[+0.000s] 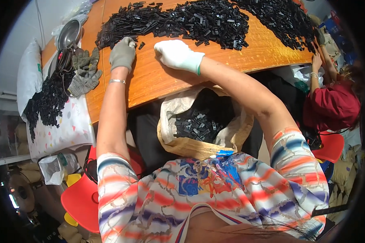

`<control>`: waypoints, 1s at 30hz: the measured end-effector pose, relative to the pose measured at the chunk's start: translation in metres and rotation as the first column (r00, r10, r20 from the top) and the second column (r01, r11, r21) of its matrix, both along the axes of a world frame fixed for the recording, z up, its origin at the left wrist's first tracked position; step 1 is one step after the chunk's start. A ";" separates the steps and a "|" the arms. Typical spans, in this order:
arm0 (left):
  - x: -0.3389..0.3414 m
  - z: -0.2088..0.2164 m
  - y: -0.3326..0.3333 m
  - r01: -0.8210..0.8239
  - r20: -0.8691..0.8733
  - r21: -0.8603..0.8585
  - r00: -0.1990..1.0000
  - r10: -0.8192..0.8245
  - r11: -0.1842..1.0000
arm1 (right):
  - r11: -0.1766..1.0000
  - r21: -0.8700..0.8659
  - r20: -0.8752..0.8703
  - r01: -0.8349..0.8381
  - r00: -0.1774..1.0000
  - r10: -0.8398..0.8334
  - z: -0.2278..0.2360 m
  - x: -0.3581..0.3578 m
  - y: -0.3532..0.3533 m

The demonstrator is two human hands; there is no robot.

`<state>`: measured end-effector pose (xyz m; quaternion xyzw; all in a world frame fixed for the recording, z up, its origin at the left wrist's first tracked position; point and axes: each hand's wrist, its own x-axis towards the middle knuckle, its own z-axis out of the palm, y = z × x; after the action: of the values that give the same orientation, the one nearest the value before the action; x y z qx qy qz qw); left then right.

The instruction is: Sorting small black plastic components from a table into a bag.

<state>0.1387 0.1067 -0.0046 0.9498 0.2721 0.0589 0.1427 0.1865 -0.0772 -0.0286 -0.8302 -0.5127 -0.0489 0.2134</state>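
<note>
A long heap of small black plastic parts (pixel 178 24) lies across the orange-brown wooden table (pixel 150 87). My left hand (pixel 123 54), in a grey glove, rests at the near left edge of this heap with its fingers curled in. One loose black part (pixel 141 45) lies just right of it. My right hand (pixel 177 55), in a white glove, is closed over the table a little nearer than the heap. Whatever either hand holds is hidden by the gloves. Below the table edge, an open sack (pixel 168 139) in my lap contains more black parts (pixel 198 123).
At left are grey knitted gloves (pixel 85 81), a metal bowl (pixel 69 34) and another pile of black parts (pixel 48 101) on a patterned sheet (pixel 75 131). A co-worker in a dark red top (pixel 332 107) reaches to a second heap (pixel 278 24). Red chairs (pixel 79 200) stand behind.
</note>
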 end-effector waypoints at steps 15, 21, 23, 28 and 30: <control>-0.051 0.019 -0.006 0.042 -0.184 0.032 0.982 -0.036 0.999 | 0.994 0.027 -0.573 0.105 0.816 -0.071 0.019 -0.023 -0.066; -0.041 -0.001 0.000 0.034 -0.037 0.072 0.999 -0.032 0.997 | 0.979 0.159 -0.714 0.127 0.700 0.026 0.018 -0.037 -0.069; -0.039 -0.012 0.006 0.044 -0.033 0.213 0.999 -0.038 0.976 | 0.981 0.155 -0.761 0.120 0.647 0.041 0.024 -0.043 -0.064; -0.045 -0.027 -0.017 0.065 0.214 0.282 0.968 -0.129 0.957 | 0.977 0.176 -0.719 0.116 0.693 0.047 0.027 -0.044 -0.062; -0.056 -0.031 -0.022 0.059 0.307 0.190 0.945 -0.117 0.980 | 0.977 0.187 -0.662 0.100 0.747 0.050 0.028 -0.047 -0.055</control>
<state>0.0831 0.0843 -0.0355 0.9482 0.1965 0.2279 0.1015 0.1391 -0.1323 -0.0003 -0.7728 -0.3841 0.1924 0.4672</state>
